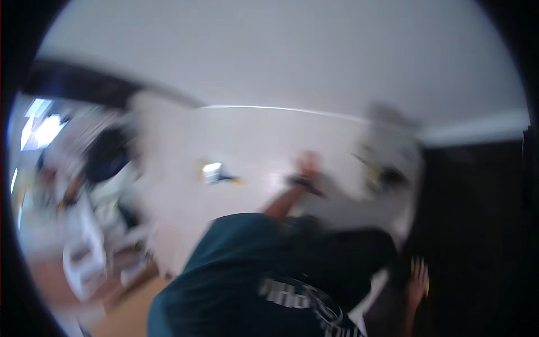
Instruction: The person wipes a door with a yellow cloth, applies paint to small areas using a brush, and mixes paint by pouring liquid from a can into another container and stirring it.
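Observation:
Motion blur smears much of the view. My left hand (307, 163) reaches out over a pale, flat surface (252, 135), a dark band round its wrist. Its fingers are too blurred to read. To the left of that hand, on the pale surface, lies a small tool (222, 176) with a white part, a dark part and a yellow tip. Low at the right, against a dark area, my right hand (418, 279) appears closed round a yellow object (427, 287). Only the object's edges show beside the fingers, so its kind is unclear.
Blurred dark and yellowish items (386, 177) sit at the pale surface's right end. A grey-white wall-like expanse (292, 50) rises beyond. At the left are a dark round thing (106, 154), a white frame-like object (84, 253) and a brown board-like surface (129, 314).

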The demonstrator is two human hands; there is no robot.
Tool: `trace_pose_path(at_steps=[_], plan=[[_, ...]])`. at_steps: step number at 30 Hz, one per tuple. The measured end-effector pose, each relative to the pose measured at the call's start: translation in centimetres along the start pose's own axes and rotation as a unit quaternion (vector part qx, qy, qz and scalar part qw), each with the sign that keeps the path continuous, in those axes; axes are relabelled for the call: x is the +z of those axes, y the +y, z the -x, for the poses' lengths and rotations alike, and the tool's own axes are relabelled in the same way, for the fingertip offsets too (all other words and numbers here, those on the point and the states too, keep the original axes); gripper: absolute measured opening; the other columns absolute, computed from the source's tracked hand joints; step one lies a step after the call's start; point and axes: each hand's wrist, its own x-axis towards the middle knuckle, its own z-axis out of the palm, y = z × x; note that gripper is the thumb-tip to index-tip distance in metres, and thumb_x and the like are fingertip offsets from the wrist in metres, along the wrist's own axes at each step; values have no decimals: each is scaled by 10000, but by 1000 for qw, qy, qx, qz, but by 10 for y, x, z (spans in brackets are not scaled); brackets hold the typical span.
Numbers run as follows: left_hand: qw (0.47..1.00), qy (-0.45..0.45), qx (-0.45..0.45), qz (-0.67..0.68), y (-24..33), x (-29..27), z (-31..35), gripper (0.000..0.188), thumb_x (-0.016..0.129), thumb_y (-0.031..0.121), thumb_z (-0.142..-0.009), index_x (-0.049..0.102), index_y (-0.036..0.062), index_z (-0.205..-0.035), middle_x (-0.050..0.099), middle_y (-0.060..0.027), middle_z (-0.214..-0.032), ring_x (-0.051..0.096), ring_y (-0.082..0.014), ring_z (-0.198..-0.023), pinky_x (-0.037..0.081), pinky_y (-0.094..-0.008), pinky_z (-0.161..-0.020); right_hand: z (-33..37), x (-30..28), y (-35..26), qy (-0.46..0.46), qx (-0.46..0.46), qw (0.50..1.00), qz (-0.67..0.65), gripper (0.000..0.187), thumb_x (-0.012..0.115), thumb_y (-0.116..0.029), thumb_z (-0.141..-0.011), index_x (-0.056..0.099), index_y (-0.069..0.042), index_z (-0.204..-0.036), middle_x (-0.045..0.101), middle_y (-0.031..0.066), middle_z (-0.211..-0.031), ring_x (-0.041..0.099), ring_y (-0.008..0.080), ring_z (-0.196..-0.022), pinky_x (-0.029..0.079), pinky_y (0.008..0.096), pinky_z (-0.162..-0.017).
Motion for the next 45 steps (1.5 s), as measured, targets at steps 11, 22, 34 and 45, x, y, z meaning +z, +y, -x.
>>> trace_pose_path(at_steps=[11, 22, 34, 45], plan=[[970, -137, -90, -181, 78, -43, 1, 1764, 872, 830, -470, -173, -6, -1619, -181, -205, -1720, -115, -450, -1585, 119, -666, -1237, 271, -280, 108, 346, 322, 773, 422, 616, 426, 73, -968, 455, -88, -1562, 335, 106, -1688, 283, 392, -1558, 246, 560, -1259], [964, -134, -77, -214, 70, -40, 6, 1753, 795, 906, -496, -210, -6, -1607, -207, -231, -1706, -112, -464, -1580, 118, -673, -1231, 69, 70, 54, -51, 126, 948, 287, 670, 416, -213, -1015, 264, 49, -1613, 223, 92, -1730, 226, 208, -1583, 152, 357, -1302], [966, -162, -84, -181, 68, -42, -1, 1784, 850, 859, -465, -217, -8, -1603, -214, -227, -1705, -150, -485, -1566, 88, -702, -1221, 147, -218, 107, 266, 258, 871, 321, 646, 496, 50, -917, 409, 18, -1557, 313, 163, -1684, 308, 343, -1552, 253, 508, -1271], [966, -162, -80, -184, 66, -41, -6, 1778, 808, 901, -466, -166, -57, -1604, -212, -273, -1691, -159, -520, -1553, 64, -722, -1204, -55, -43, 57, 63, 173, 936, 300, 598, 415, -205, -1033, 368, 15, -1587, 217, 122, -1727, 195, 286, -1592, 138, 427, -1297]])
